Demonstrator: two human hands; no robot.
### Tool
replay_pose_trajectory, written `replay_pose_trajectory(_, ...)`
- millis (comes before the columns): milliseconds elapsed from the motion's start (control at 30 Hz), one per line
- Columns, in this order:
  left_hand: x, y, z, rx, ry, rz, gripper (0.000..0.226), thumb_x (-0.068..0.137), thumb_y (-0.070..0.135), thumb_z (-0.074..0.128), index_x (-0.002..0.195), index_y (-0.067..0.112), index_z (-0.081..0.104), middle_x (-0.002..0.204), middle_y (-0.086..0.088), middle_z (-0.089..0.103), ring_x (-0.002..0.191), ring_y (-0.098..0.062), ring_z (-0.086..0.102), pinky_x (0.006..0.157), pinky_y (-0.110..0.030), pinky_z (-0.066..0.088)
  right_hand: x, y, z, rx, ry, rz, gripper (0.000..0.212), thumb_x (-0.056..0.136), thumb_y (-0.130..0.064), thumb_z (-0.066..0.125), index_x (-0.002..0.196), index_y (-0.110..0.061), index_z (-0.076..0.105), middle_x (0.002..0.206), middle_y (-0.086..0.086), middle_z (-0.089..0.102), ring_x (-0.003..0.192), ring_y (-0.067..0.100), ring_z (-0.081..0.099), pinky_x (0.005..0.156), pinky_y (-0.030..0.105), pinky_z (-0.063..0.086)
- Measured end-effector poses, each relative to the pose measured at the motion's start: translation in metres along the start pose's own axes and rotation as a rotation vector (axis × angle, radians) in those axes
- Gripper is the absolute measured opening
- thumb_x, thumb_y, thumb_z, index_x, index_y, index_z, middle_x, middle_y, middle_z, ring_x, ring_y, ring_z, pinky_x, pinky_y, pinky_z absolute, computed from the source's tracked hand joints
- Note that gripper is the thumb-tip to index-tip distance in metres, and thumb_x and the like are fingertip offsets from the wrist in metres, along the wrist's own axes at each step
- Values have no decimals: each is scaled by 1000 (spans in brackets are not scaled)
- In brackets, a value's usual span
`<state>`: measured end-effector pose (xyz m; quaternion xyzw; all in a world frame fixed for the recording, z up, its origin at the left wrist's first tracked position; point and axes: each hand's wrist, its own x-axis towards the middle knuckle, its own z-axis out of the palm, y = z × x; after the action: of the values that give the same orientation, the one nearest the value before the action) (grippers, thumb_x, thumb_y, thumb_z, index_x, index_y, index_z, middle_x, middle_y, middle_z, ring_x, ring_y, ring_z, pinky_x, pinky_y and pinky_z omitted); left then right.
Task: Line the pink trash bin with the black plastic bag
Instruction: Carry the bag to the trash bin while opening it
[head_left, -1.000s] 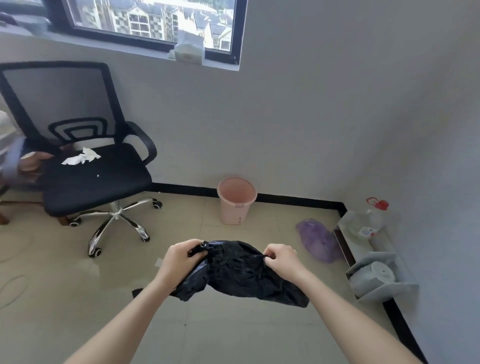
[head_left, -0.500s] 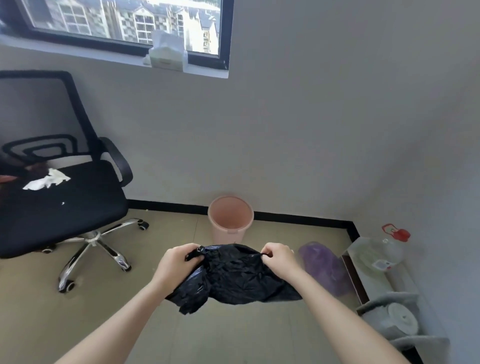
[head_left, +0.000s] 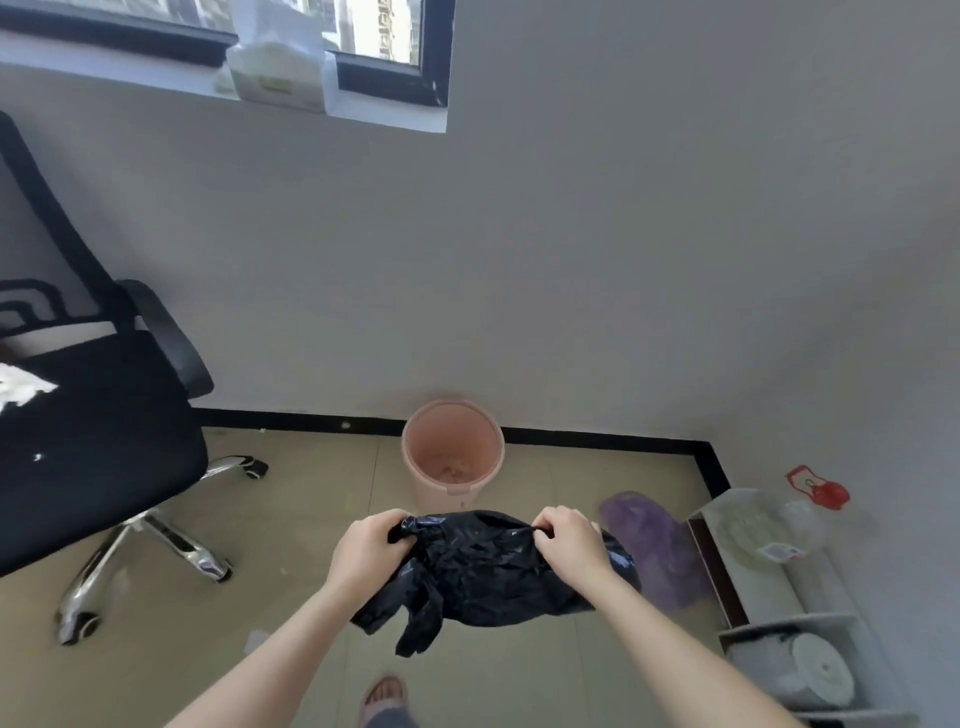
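The pink trash bin (head_left: 451, 453) stands upright on the tiled floor against the far wall, with no liner and a few crumbs at its bottom. A crumpled black plastic bag (head_left: 483, 566) hangs in the air just in front of the bin. My left hand (head_left: 370, 551) grips the bag's top edge on the left. My right hand (head_left: 570, 540) pinches the same edge on the right. The bag's lower part droops between my forearms.
A black office chair (head_left: 98, 447) with chrome legs and white tissue on its seat stands at the left. A purple bag (head_left: 654, 545) lies right of the bin. A white shelf (head_left: 769, 587) with a plastic jug and a paper roll fills the right corner. My foot (head_left: 384, 696) shows below.
The view has moved closer to the bin and turned right, so the chair slid left. Both hands kept hold of the black bag, now nearer the bin.
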<state>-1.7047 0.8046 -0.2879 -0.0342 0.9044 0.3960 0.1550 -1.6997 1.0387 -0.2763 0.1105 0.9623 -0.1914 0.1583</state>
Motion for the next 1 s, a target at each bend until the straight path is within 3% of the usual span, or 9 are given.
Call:
replay_pose_trajectory(100,32,2,3,19,-48,0,18,85,13,55,97,21,66,84,2,68,85,-21,63,73,-32,50,22,1,2,-2,20,37,19,90,-17,46,98,-13,63,109,4,64,108,23,50,95,36,33)
replay_pose_trajectory(267,63,-3,13,76,-107,-42,30,84,9,51,108,23,65,106,-2,72,98,-25,63,75,-32,50,50,11,17,18,-13,87,17,90,-17,48,97,-12,62,107,4,65,109,23,50,93,35,34)
replay_pose_trajectory(533,111,-4,36,128,-66,-241,31,88,7,48,112,20,63,112,-4,69,102,-23,61,75,-29,46,139,41,17,8,-154,36,13,91,-20,49,92,-16,61,108,3,65,107,24,52,92,36,36)
replay_pose_trajectory(667,125,-17,36,128,-21,-340,28,87,7,52,111,18,63,110,-7,69,101,-25,61,76,-32,46,164,49,25,3,-215,14,12,92,-21,48,80,-23,49,108,2,64,107,24,52,93,36,35)
replay_pose_trajectory(900,154,-48,34,228,-28,-469,26,89,7,48,109,12,65,111,-9,70,105,-28,61,85,-36,49,196,70,44,-8,-232,72,15,92,-20,49,98,-14,62,110,5,66,109,27,51,95,39,35)
replay_pose_trajectory(1000,183,-51,38,315,1,-358,31,91,20,49,121,16,56,122,-6,64,115,-26,54,90,-37,46,211,69,63,-49,-202,19,17,92,-21,49,102,-15,62,111,3,65,109,24,51,95,38,36)
